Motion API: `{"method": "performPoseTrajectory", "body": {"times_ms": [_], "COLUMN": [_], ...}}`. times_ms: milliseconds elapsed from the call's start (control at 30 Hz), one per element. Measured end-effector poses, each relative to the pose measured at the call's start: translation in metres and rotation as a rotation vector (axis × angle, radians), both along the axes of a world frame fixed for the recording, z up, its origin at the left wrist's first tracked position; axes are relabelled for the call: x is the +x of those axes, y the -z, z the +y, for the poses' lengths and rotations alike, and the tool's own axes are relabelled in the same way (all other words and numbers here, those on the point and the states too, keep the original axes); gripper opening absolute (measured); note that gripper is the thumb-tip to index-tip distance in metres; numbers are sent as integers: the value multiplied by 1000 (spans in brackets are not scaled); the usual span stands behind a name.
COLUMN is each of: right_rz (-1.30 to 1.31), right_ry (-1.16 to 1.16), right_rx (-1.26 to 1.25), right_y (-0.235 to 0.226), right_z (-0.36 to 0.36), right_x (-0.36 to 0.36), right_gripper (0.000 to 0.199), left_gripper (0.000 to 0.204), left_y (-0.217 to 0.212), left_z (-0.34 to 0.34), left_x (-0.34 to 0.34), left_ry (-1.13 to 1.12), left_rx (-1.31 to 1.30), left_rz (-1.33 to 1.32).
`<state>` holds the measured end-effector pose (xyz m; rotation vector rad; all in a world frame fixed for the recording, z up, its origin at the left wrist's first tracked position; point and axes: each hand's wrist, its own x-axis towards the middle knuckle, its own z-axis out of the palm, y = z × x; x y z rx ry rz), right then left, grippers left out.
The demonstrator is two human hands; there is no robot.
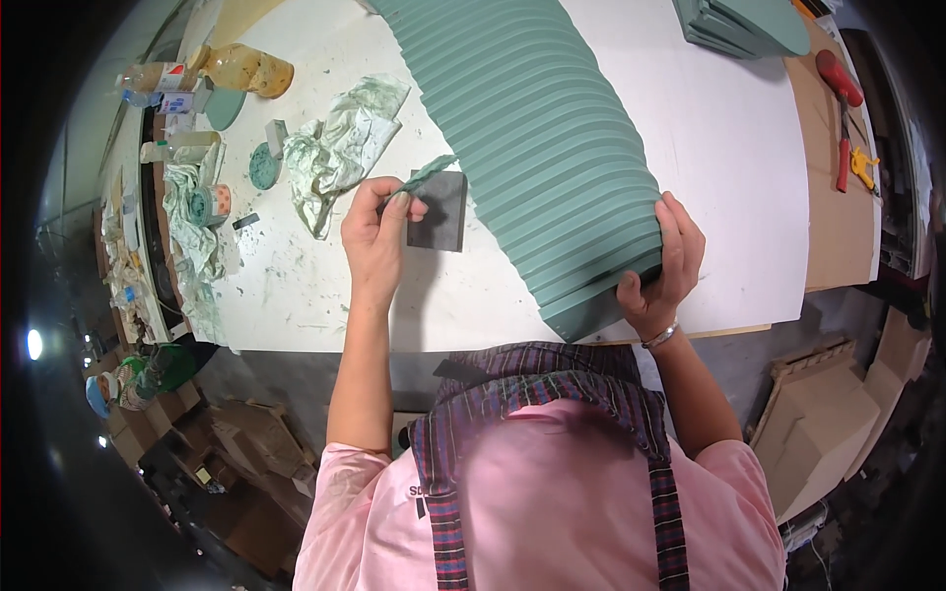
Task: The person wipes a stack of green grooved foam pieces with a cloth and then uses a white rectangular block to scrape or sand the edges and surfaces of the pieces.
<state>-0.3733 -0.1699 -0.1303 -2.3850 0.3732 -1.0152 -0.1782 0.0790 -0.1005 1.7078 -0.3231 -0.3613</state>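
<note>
A long row of green curved panels (pixel 552 128), overlapping like slats, runs from the table's front edge to the far side. My right hand (pixel 670 261) grips the near right end of this row, fingers along the outer edge and thumb at the front face. My left hand (pixel 379 231) is closed in a pinch on a thin, twisted green strip (pixel 431 173), perhaps a stained rag, whose tip reaches the row's left edge. Under and beside that hand lies a flat dark grey square block (pixel 439 222).
Left of my hand are a crumpled green-stained cloth (pixel 340 148), a round tub of green paste (pixel 263 165) and a jar of brownish liquid (pixel 251 71). More green panels (pixel 744 25) stand far right, near a red-handled tool (pixel 841 118). Cardboard boxes (pixel 823 424) stand below the table's right side.
</note>
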Motion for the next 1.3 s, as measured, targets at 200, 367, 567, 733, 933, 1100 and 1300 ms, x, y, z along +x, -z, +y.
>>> {"method": "performPoseTrajectory", "body": {"times_ms": [200,367,567,733,933,1100,1300], "right_rz": [3,18,22,28,19,11,13], "right_ry": [2,28,46,47,46,36,39], "right_rx": [18,1,-4,0,-8,-5,-1], "right_y": [1,2,3,4,4,4,6], "right_z": [2,5,6,5,4,3,3], "right_x": [1,2,2,2,2,2,1], "right_gripper": [67,68,70,71,71,71,70], "left_gripper": [9,10,9,10,10,10,10], "left_y": [12,20,23,21,23,22,24], "left_z": [3,5,3,3,1,3,3], "left_x": [0,2,4,4,6,8,7], "left_ry": [-13,-22,15,2,-5,7,-10], "left_rx": [-94,-172,-187,-186,-214,-198,-200], "left_rz": [22,35,52,48,37,32,39]}}
